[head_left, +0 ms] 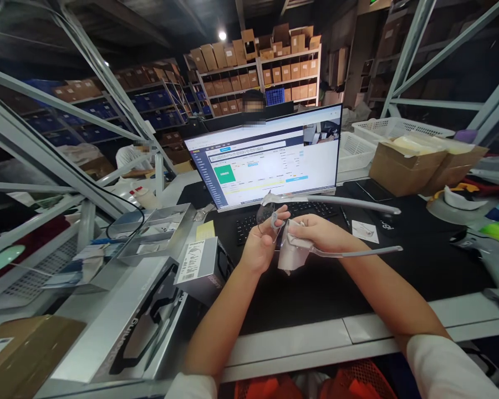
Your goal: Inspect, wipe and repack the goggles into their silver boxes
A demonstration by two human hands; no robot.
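Note:
A pair of eyeglasses point(349, 203) with clear lenses and pale grey temples is held up over the black desk mat, the temples pointing right. My left hand point(260, 244) is closed on the front of the frame near one lens. In my right hand point(318, 233) is a light cloth point(293, 252), pinched against the glasses near the other lens, which the cloth and fingers hide. Behind both hands lies a black keyboard point(311, 209), partly covered by them. A small picture card point(365, 231) rests on the mat right of my right hand.
A monitor point(266, 160) stands behind the keyboard. Printed boxes point(197, 260) and grey trays point(162, 230) are at left. A barcode scanner point(478, 249), tape roll point(457, 208) and cardboard box point(403, 163) sit at right. Two people are beyond the desk.

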